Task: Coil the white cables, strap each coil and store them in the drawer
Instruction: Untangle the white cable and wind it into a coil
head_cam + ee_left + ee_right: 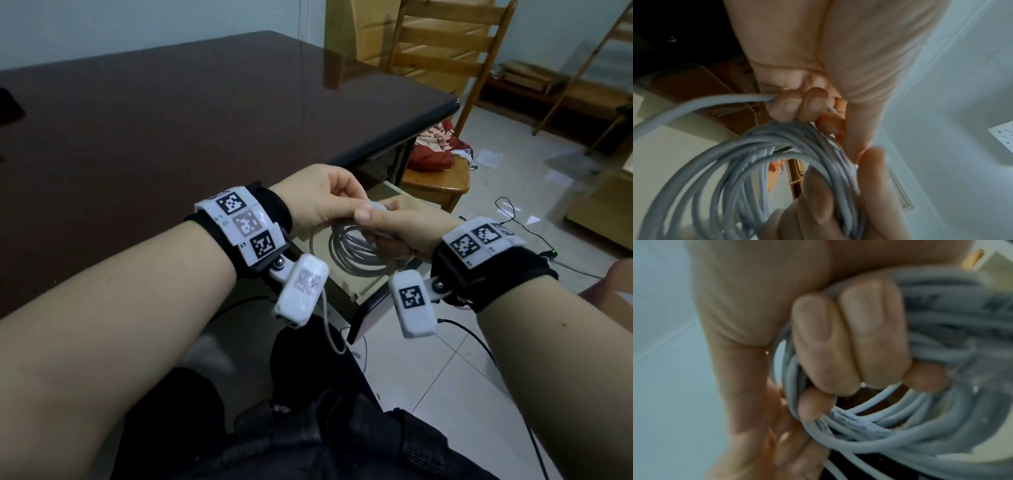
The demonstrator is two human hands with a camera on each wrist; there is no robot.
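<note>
A coil of white cable [352, 253] hangs between my two hands, just above the open pale drawer [368, 287] at the table's front right corner. My right hand [376, 226] grips one side of the coil, its fingers [838, 345] curled through the loops [900, 434]. My left hand [352, 202] is beside it, thumb and fingers pinched at the top of the coil. In the left wrist view its curled fingers [795, 107] hold a loose strand [715, 102] of the cable above the coil [777, 162]. A small white piece shows between the thumbs; I cannot tell what it is.
The dark glossy table [171, 120] fills the left. A wooden chair [442, 44] with a red cloth [435, 150] on its seat stands beyond the drawer. Black wires [513, 212] lie on the tiled floor at the right. My dark-trousered lap is below.
</note>
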